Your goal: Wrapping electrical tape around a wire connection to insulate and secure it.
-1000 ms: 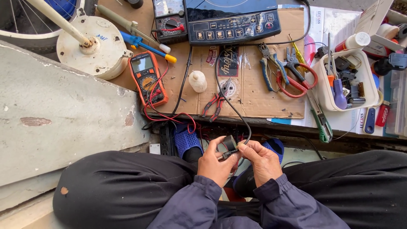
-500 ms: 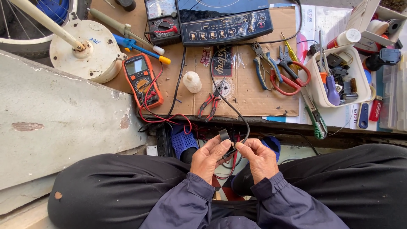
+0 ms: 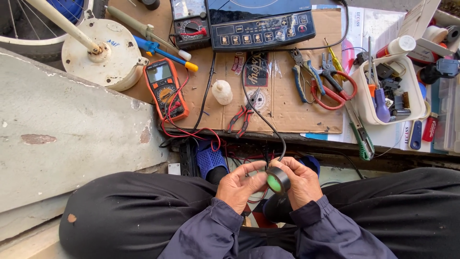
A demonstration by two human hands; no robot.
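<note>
Two hands meet on one roll of black electrical tape, low over the lap.

From the head view, the left hand (image 3: 238, 188) and the right hand (image 3: 300, 181) close their fingers (image 3: 254, 168) around the tape roll (image 3: 278, 181) from either side; its green-looking core faces up toward the camera, so its axis points roughly at the viewer, and neither hand is clearly nearer. A black cable (image 3: 263, 120) runs down from the cardboard sheet (image 3: 287, 103) to the top of the roll, just where both thumbs meet. Beyond lie an orange multimeter (image 3: 166, 88), small red-handled pliers (image 3: 241, 117), a white bottle (image 3: 222, 91), red-handled scissors (image 3: 334, 82) and a white tray (image 3: 365, 100) of tools.
</note>
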